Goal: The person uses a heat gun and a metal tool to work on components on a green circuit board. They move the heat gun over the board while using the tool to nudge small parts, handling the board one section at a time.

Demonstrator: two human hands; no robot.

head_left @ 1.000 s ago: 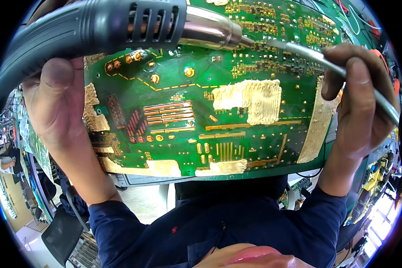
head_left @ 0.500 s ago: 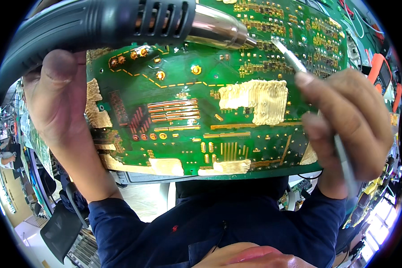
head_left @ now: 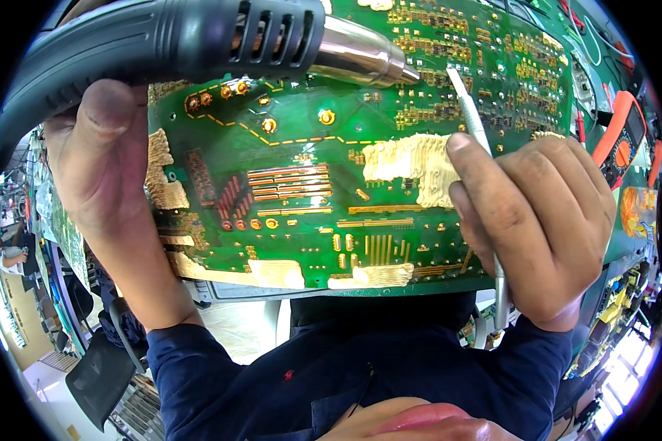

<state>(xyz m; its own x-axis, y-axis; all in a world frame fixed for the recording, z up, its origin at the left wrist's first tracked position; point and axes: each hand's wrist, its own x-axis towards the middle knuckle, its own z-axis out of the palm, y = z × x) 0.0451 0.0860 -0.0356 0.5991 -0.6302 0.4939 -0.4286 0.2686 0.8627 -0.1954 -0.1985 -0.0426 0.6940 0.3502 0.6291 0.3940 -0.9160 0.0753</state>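
Note:
A large green circuit board (head_left: 294,147) lies before me, carrying rows of small components, copper strips and cream-coloured ridged patches. My left hand (head_left: 99,158) is closed round a black hot air gun (head_left: 191,40) at upper left. The gun's shiny metal nozzle (head_left: 368,55) points right, its narrow tip close above a row of small components. My right hand (head_left: 541,213) grips a slim silver knife-like tool (head_left: 472,114) like a pen. The tool's flat pale tip is just right of the nozzle, at the component rows; whether it touches the board I cannot tell.
An orange-edged multimeter (head_left: 623,151) stands right of the board on a green mat. Behind it are loose cables (head_left: 588,37) and an orange-and-clear item (head_left: 638,212). More circuit boards (head_left: 607,309) lie at lower right. A black chair (head_left: 103,378) is at lower left.
My right hand has moved left over the board, and the silver tool now stands steeper, with its tip near the same spot. The hot air gun has barely moved.

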